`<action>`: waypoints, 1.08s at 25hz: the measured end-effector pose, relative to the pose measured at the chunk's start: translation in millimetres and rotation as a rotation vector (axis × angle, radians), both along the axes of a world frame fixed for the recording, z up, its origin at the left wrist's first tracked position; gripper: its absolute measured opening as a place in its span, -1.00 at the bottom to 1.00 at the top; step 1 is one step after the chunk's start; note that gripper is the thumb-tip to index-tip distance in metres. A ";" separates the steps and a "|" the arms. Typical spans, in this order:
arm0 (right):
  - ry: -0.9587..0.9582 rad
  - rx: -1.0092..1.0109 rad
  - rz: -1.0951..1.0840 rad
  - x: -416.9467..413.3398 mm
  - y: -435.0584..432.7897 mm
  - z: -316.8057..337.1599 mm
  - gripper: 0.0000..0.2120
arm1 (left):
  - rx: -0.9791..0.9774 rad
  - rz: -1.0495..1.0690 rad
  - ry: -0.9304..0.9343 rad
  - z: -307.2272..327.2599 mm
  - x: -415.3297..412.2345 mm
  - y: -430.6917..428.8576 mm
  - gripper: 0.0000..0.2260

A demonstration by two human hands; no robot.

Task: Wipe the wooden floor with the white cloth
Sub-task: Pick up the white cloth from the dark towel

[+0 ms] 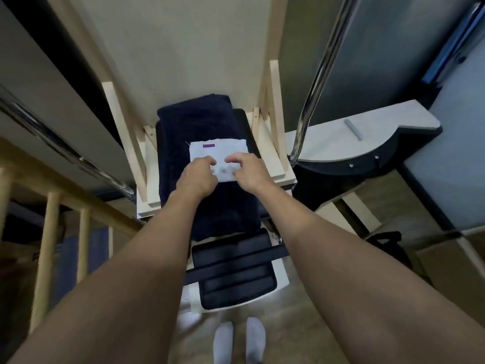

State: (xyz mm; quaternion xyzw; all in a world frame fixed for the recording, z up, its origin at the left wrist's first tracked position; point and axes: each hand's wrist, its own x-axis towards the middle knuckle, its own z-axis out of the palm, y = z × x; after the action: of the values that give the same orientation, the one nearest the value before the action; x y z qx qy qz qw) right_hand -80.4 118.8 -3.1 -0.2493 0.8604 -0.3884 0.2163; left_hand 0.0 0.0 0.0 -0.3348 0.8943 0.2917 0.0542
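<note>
A white cloth (pixel 219 152) with a small purple mark and grey stains lies flat on a dark navy towel (pixel 199 122). The towel is draped over a black seat in a light wooden frame. My left hand (pixel 196 177) rests on the cloth's near left edge with curled fingers. My right hand (pixel 248 172) sits on its near right edge, fingertips bent onto the fabric. Whether the fingers pinch the cloth is not clear. The wooden floor (pixel 296 321) shows below, beside my feet in white socks (pixel 237 340).
A black padded seat with straps (pixel 236 271) is just in front of my feet. Wooden rails (pixel 48 248) stand at the left. A chrome pole (pixel 312 101) and a pale shelf with a grey rod (pixel 353 129) are at the right. Cardboard boxes (pixel 446 261) sit lower right.
</note>
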 end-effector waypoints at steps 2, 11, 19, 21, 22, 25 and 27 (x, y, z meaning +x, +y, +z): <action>0.068 0.228 0.085 -2.0 -5.7 -12.5 -0.61 | -0.169 -0.136 -0.154 -10.2 -6.0 -0.7 -0.63; 0.331 0.364 0.057 -16.6 -13.8 18.2 -0.84 | -0.321 -0.198 0.026 15.2 -20.1 -25.6 -0.85; 0.280 -0.062 -0.379 -18.3 73.5 140.8 -0.84 | 0.230 -0.211 0.556 136.8 -66.8 35.3 -0.89; 0.279 -0.179 -0.498 -9.5 115.3 152.7 -0.88 | 0.249 -0.264 0.624 145.6 -69.8 74.0 -0.87; 0.264 -0.231 -0.559 -0.9 139.3 155.5 -0.88 | 0.211 -0.320 0.653 147.0 -69.7 97.6 -0.88; 0.076 -0.344 -0.668 29.8 221.1 153.1 -0.72 | 0.058 -0.504 0.647 151.1 -65.0 174.9 -0.87; -0.027 -0.377 -0.776 55.9 280.0 143.1 -0.68 | -0.020 -0.635 0.583 151.4 -57.6 227.8 -0.85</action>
State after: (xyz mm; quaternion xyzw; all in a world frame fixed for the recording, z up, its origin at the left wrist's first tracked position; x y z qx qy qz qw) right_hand -24.5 398.8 139.9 0.0628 0.8013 -0.5947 0.0162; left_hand -57.6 227.8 151.4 0.0532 0.9337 0.3344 -0.1169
